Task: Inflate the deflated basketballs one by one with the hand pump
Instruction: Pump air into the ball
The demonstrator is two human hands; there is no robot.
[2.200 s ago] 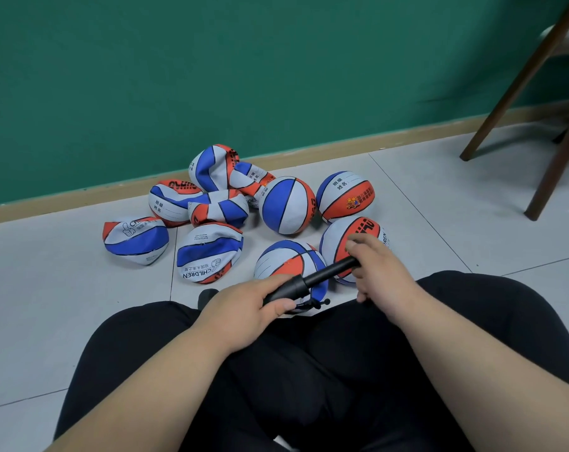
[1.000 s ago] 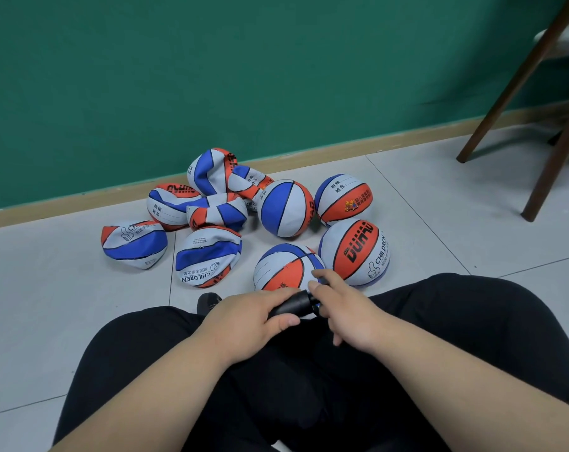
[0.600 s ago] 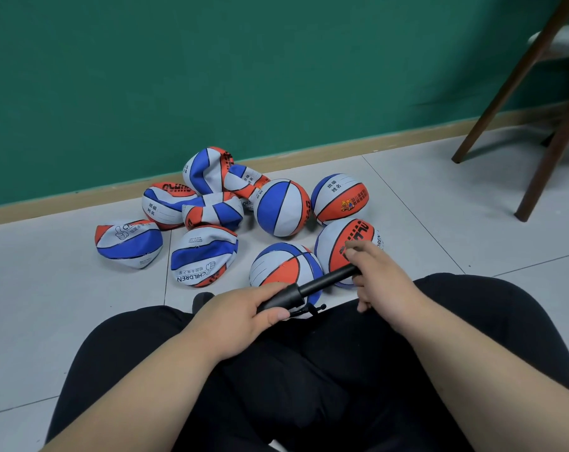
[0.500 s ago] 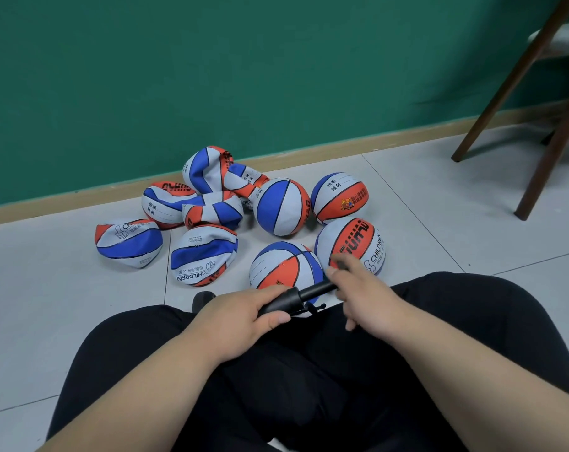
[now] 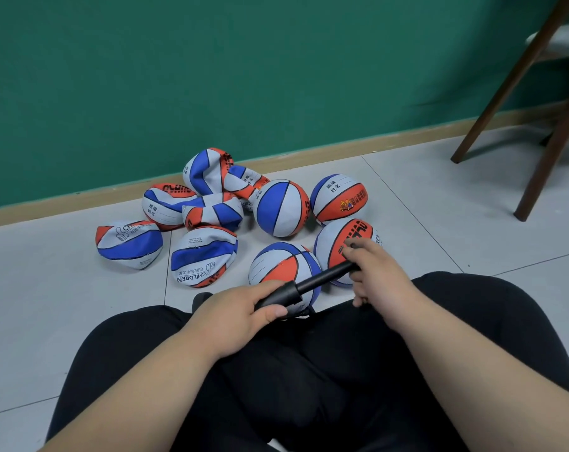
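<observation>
A black hand pump point(image 5: 304, 285) lies slanted above my lap. My left hand point(image 5: 240, 316) grips its barrel. My right hand point(image 5: 371, 272) grips the handle, and the rod is drawn out far to the upper right. A thin black hose hangs below the barrel, close to a round red, white and blue basketball point(image 5: 281, 267) on the floor just beyond my knees. Two round balls point(image 5: 281, 208) point(image 5: 340, 199) lie farther back. Another round ball point(image 5: 342, 244) sits partly behind my right hand. Several crumpled, deflated balls point(image 5: 201, 256) point(image 5: 128, 243) lie to the left.
The balls lie on a grey tiled floor point(image 5: 64, 295) by a green wall point(image 5: 211, 76) with a tan baseboard. Brown wooden chair legs point(image 5: 550, 151) stand at the right. My black-trousered legs point(image 5: 309, 386) fill the lower frame.
My right hand has drawn the pump handle out to the upper right again after pushing it in toward the barrel. My left hand has stayed on the barrel.
</observation>
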